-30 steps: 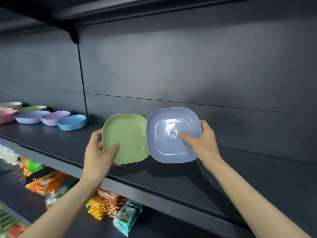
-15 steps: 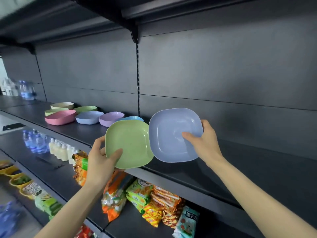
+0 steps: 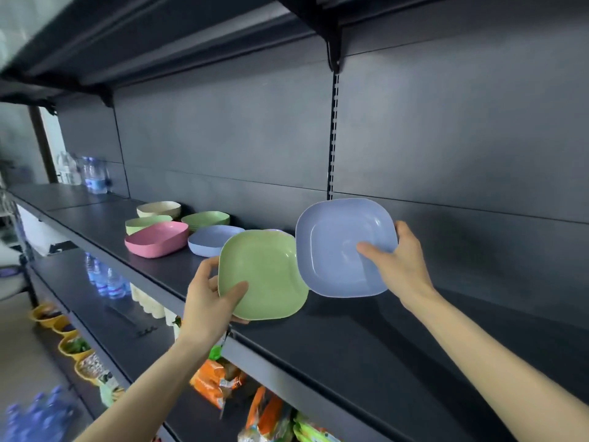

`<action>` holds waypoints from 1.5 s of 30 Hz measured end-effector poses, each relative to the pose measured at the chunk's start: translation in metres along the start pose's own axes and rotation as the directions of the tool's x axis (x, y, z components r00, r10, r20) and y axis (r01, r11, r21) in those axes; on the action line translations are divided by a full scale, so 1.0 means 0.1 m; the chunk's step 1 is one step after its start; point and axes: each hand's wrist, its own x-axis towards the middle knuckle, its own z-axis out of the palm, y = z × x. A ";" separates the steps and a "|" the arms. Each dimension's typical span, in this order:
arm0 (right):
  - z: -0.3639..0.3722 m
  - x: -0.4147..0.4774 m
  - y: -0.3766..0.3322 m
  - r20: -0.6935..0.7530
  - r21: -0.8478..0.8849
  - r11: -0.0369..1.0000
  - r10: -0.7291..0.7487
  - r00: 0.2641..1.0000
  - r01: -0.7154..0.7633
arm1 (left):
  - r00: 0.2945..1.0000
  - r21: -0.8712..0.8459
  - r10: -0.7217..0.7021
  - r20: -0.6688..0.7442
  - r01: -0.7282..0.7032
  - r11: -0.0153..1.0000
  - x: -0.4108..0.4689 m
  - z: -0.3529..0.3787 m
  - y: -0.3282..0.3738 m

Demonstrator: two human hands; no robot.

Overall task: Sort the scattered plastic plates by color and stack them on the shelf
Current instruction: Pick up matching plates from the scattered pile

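Item: green plate (image 3: 263, 275), square with rounded corners. It is held tilted with its hollow face toward the camera, over the front edge of the shelf (image 3: 382, 342). The left hand (image 3: 212, 301) grasps its lower left rim, thumb on the hollow face and fingers behind.

Item: periwinkle-blue plate (image 3: 344, 247), same shape. It is held tilted above the shelf, just right of the green plate; their edges meet, but contact cannot be told. The right hand (image 3: 401, 263) grasps its right rim, thumb on the hollow face.

Items resting on the shelf, farther left: a pink plate (image 3: 156, 239) at the front and a blue plate (image 3: 208, 239) beside it. Behind them are a pale green plate (image 3: 143, 222), a green stack (image 3: 207, 218) and a cream plate (image 3: 159, 208).

Other stock: water bottles (image 3: 92, 173) at the shelf's far end, snack packets (image 3: 216, 381) on a lower shelf, and yellow baskets (image 3: 73, 346) lower left.
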 end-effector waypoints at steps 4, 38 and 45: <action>0.62 0.32 -0.01 0.055 -0.009 0.999 -0.032 0.998 0.032 | 0.999 -0.003 0.007 -0.040 -0.007 1.000 0.51 -0.31 -0.14; 3.44 1.33 0.29 -0.289 -0.212 0.953 0.150 0.946 -0.215 | 0.963 -0.026 0.166 0.211 -0.164 0.986 4.01 -1.76 -1.34; 3.77 1.54 0.36 -0.253 -0.330 0.897 0.217 0.943 -0.295 | 0.964 -0.042 0.154 0.218 -0.149 0.988 4.37 -1.92 -1.45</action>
